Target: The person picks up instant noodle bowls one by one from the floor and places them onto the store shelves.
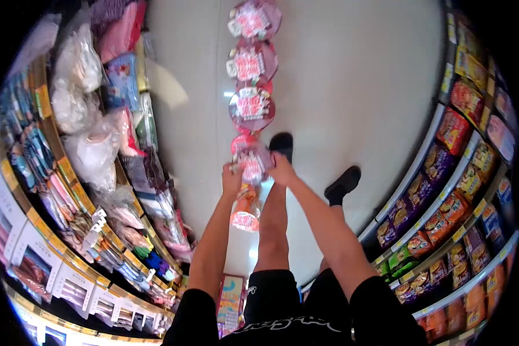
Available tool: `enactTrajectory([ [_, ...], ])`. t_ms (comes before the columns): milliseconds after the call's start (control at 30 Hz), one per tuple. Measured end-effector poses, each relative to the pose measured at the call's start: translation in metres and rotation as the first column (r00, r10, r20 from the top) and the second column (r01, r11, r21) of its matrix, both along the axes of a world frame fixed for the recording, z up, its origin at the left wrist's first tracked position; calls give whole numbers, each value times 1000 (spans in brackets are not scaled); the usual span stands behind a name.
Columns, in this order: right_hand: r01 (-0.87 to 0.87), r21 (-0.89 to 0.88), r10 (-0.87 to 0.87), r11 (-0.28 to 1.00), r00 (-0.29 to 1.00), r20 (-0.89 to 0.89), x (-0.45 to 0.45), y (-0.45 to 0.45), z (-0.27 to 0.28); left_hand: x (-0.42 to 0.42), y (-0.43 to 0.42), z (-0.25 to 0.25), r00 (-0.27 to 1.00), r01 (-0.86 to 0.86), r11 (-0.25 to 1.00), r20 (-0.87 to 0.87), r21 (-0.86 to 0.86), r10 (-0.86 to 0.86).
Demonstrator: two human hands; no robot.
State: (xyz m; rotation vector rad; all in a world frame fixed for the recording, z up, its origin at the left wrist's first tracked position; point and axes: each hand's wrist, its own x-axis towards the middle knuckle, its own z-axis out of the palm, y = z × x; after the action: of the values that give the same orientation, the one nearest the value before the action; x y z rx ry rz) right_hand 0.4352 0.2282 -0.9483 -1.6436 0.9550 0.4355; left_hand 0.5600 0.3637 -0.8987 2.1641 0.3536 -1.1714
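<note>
A pink, clear-looking package with red and white lettering [252, 164] is held at its two sides by my hands. My left hand [232, 176] closes on its left edge, and my right hand [281, 168] grips the right edge. Just beyond it is a similar round pink package [252, 111], followed by another [251, 62] and one more at the top [254, 18], all in a line. Below my hands, nearer my body, sits an orange package with a red and white label [245, 210]. Whether the line hangs as a strip or rests on the floor, I cannot tell.
Shelves on the left hold plastic-wrapped textiles [92, 144] and hanging packs [37, 155]. On the right, curved-looking shelves carry purple noodle-like packets [422, 184] and red ones [452, 130]. My black shoes [343, 183] stand on the pale tiled floor [352, 75]. A colourful box [230, 297] is beside my leg.
</note>
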Motion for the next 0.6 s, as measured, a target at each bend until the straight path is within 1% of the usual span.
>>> enactTrajectory([
  [33, 8, -72, -5, 997, 999, 38, -14, 3, 11, -13, 11, 2, 997, 62, 998, 45, -8, -62],
  [67, 58, 30, -57, 998, 998, -32, -29, 5, 18, -25, 23, 1, 988, 128, 992, 93, -17, -126],
  [100, 118, 128, -105, 985, 989, -105, -45, 4, 30, -32, 20, 20, 963, 231, 973, 149, -26, -224],
  [133, 149, 125, -136, 981, 985, -108, -59, -3, 50, -42, 19, 33, 950, 281, 959, 136, 31, -283],
  [167, 186, 117, -173, 975, 979, -111, -72, -13, 71, -47, 1, 65, 956, 282, 959, 87, -18, -280],
  [200, 247, 179, -228, 952, 966, -118, -87, -26, 96, -49, -30, 111, 915, 379, 923, 182, -74, -361],
  [233, 309, 240, -287, 920, 950, -125, -100, -41, 123, -68, -20, 103, 895, 411, 902, 247, -132, -371],
  [267, 422, 346, -375, 838, 906, -197, -111, -61, 157, -71, -49, 146, 927, 374, 910, 95, -179, -362],
  [300, 521, 444, -446, 729, 853, -270, -124, -78, 189, -88, -48, 147, 926, 375, 891, 138, -254, -351],
  [333, 514, 417, -454, 749, 858, -241, -143, -87, 208, -102, -47, 147, 891, 454, 865, 132, -214, -435],
  [367, 511, 390, -464, 766, 860, -215, -163, -96, 225, -116, -57, 157, 896, 443, 837, 137, -320, -421],
  [400, 545, 410, -516, 732, 835, -190, -178, -111, 257, -129, -70, 175, 860, 510, 796, 221, -325, -461],
  [433, 572, 435, -565, 696, 809, -162, -197, -122, 291, -142, -86, 200, 866, 501, 799, 191, -333, -463],
  [467, 568, 404, -562, 718, 814, -147, -215, -131, 318, -154, -102, 229, 872, 488, 805, 159, -337, -462],
  [533, 586, 426, -614, 690, 785, -86, -256, -154, 368, -176, -148, 288, 876, 477, 801, 116, -362, -469],
  [567, 595, 440, -639, 672, 767, -61, -276, -159, 401, -191, -170, 328, 873, 476, 793, 93, -381, -479],
  [600, 610, 403, -643, 682, 763, -68, -294, -170, 435, -206, -190, 353, 869, 474, 787, 65, -394, -491],
])
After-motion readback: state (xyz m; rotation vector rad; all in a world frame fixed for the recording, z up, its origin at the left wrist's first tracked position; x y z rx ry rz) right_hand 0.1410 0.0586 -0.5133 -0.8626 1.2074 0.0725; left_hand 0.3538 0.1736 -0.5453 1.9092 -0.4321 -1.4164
